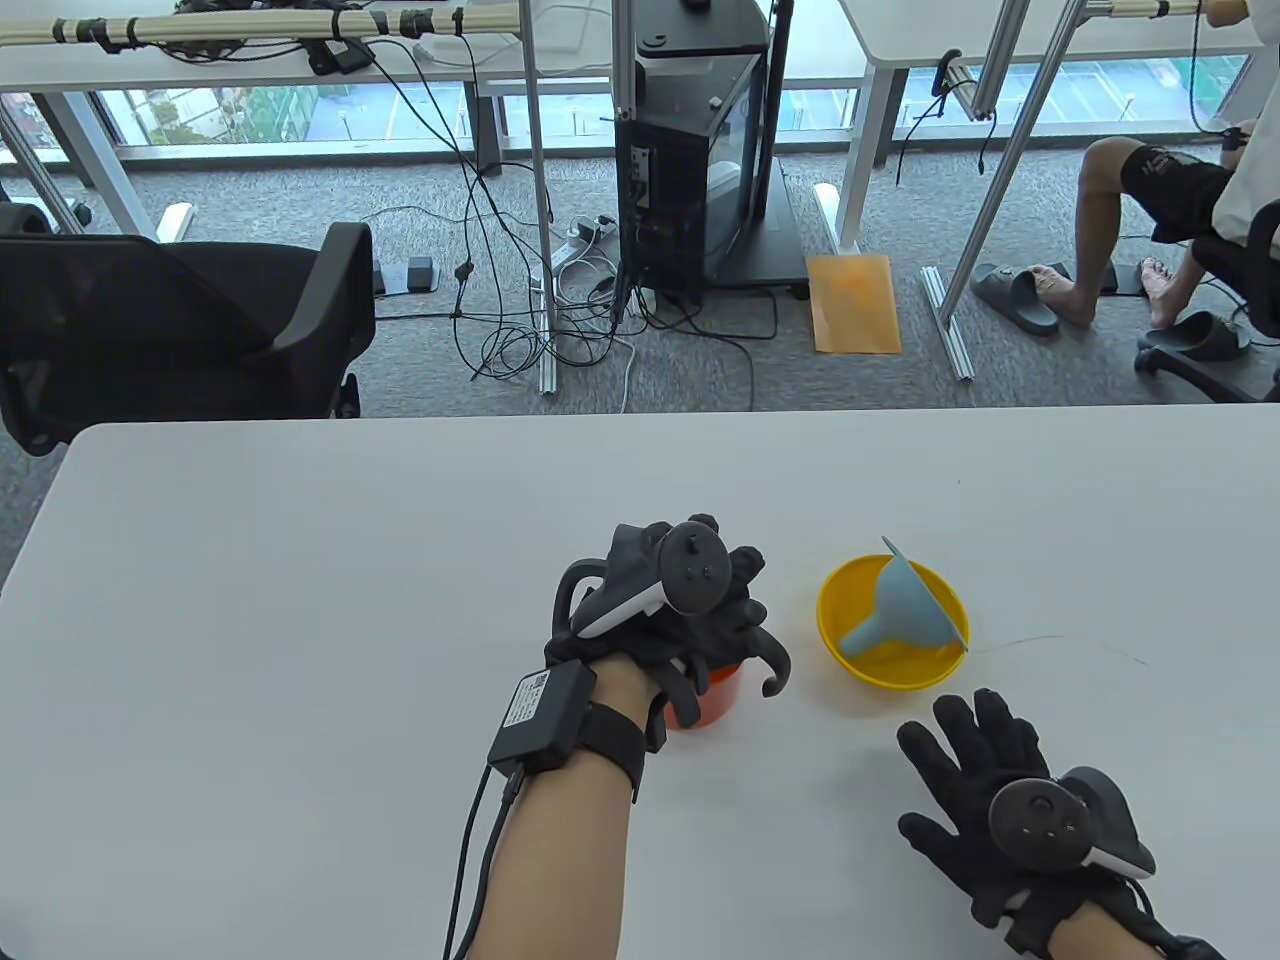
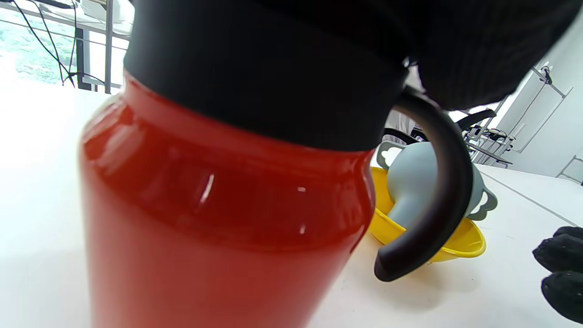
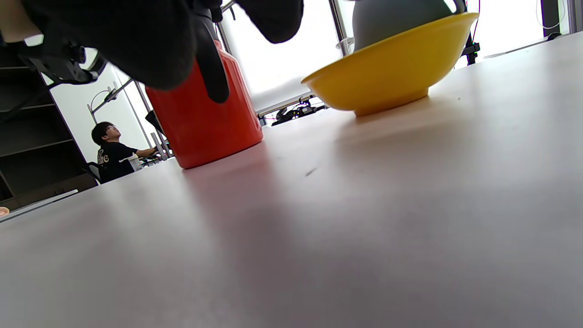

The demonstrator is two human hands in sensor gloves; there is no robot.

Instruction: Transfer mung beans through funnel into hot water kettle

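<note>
A red kettle [image 1: 715,702] with a black lid and a curved black handle [image 1: 775,668] stands on the white table [image 1: 300,620]. My left hand [image 1: 690,600] sits over its top and grips the lid [image 2: 264,77]. The red body [image 2: 218,205] fills the left wrist view. A yellow bowl [image 1: 835,600] stands just right of the kettle, with a grey-blue funnel [image 1: 905,610] lying on its side in it. No mung beans show. My right hand [image 1: 985,780] is open and empty, fingers spread, just in front of the bowl. The right wrist view shows the kettle [image 3: 205,123] and the bowl [image 3: 387,77].
The table's far edge [image 1: 640,412] runs across the middle of the table view. A black office chair [image 1: 180,320] stands behind its far left corner. Beyond are floor cables, a computer tower [image 1: 690,150] and a seated person [image 1: 1160,220].
</note>
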